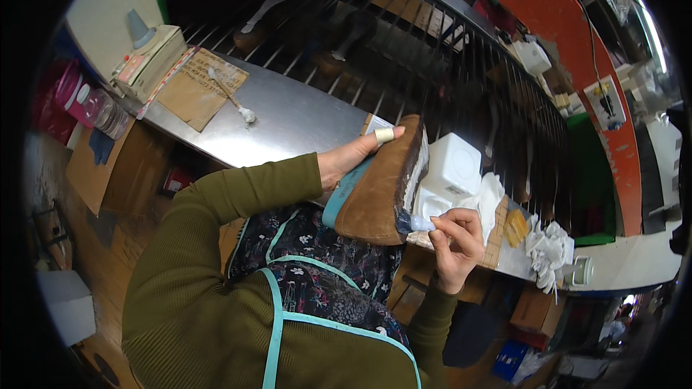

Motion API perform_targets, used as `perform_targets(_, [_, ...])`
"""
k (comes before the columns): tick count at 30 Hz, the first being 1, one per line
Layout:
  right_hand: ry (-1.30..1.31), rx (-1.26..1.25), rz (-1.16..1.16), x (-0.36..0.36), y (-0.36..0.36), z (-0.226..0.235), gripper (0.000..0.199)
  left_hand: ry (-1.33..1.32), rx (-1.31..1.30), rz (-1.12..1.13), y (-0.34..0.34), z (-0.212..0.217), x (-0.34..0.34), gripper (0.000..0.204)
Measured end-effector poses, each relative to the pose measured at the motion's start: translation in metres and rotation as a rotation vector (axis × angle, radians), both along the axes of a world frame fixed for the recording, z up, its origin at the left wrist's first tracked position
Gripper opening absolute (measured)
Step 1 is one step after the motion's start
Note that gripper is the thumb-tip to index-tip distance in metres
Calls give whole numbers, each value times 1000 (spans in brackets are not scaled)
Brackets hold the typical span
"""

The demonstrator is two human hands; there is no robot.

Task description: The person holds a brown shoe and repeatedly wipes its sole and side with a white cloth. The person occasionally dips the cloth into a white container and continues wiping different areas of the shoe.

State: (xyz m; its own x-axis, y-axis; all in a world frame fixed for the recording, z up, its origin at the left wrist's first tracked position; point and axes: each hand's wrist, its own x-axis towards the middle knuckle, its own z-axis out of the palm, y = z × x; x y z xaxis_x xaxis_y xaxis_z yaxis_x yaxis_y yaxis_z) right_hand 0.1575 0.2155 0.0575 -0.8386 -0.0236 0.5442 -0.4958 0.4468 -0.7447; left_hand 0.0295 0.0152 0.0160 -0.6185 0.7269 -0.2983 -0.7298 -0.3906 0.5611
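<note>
My left hand, with a pale wrap round one finger, grips a brown suede-like shoe upper at its upper end. The shoe is tilted, and a teal piece, apparently a shoe last, shows along its side near my palm. White material lines the shoe's far-right edge, with a dark patch low on it. Pinched in the fingers of my right hand is a small whitish applicator, its end against that dark patch. A white plastic container stands just beyond the shoe.
A metal bench top runs in front of dark rack bars. On it are cardboard with a white-tipped stick, a yellow block and crumpled white gloves. A water bottle stands at the left.
</note>
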Motion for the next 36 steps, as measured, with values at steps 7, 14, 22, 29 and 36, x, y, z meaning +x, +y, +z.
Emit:
perform_targets(7, [40, -45, 247, -29, -18, 7, 19, 39, 40, -50, -22, 13, 23, 57])
perform_targets(14, [51, 44, 528, -67, -45, 24, 21, 500, 92, -243, -51, -16, 58, 46])
perform_targets(22, [-164, -19, 851, -101, -72, 15, 21, 108, 394, -560, -71, -10, 90, 61])
perform_targets(29, [-229, 20, 920, -111, -72, 5, 21, -487, 1014, -1034, -21, -97, 91, 81])
perform_targets(36, [-302, -18, 803, -111, -60, 4, 18, -567, 1256, -1145, 4, -112, 87, 97])
